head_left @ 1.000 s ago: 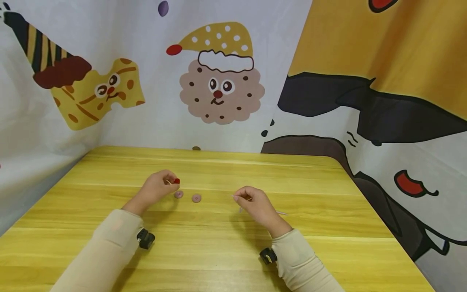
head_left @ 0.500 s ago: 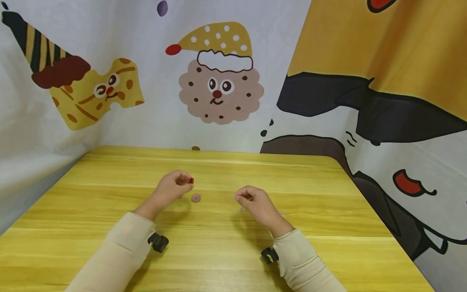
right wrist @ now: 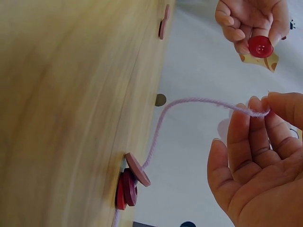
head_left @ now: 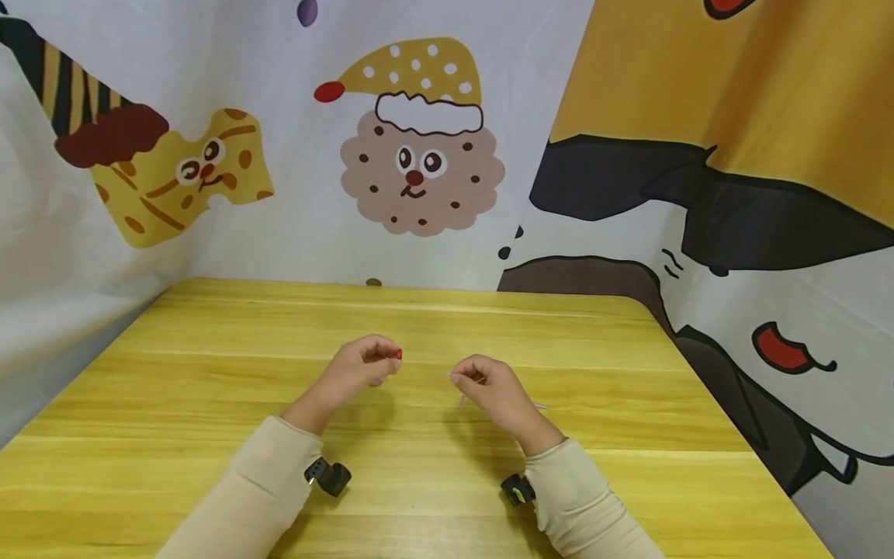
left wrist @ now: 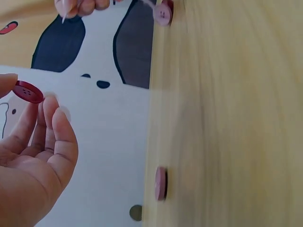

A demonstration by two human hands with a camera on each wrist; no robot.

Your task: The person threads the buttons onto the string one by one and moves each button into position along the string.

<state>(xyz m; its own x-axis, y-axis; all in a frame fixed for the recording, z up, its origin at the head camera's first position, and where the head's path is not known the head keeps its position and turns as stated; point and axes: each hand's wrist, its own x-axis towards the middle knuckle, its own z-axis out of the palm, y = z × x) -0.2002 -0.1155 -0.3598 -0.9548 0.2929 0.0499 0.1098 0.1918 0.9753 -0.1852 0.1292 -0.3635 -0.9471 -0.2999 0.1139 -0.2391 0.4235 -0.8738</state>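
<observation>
My left hand (head_left: pixel 356 369) pinches a red four-hole button (left wrist: pixel 28 92) between thumb and fingertip, raised above the table. In the right wrist view this red button (right wrist: pixel 260 47) faces the camera. Across from it, my right hand (head_left: pixel 492 392) pinches a pink yarn (right wrist: pixel 203 100) close to its end. The yarn curves down to several strung buttons on the table: a pink button (right wrist: pixel 138 169), a dark red button (right wrist: pixel 129 187) and a bright red button (right wrist: pixel 121 191). Loose pink buttons (right wrist: pixel 162 29) lie below the left hand, mostly hidden by it in the head view.
The yellow wood-grain table (head_left: pixel 433 481) spans the work area. Behind it hangs a white curtain (head_left: pixel 279 248) with cartoon prints. A strip of the yarn's tail (head_left: pixel 541 406) lies right of my right wrist. Black camera mounts (head_left: pixel 330 477) sit on both wrists.
My left hand has moved right with the red button, closer to my right hand, passing over the loose pink buttons and covering them. The right hand has stayed nearly still with the yarn.
</observation>
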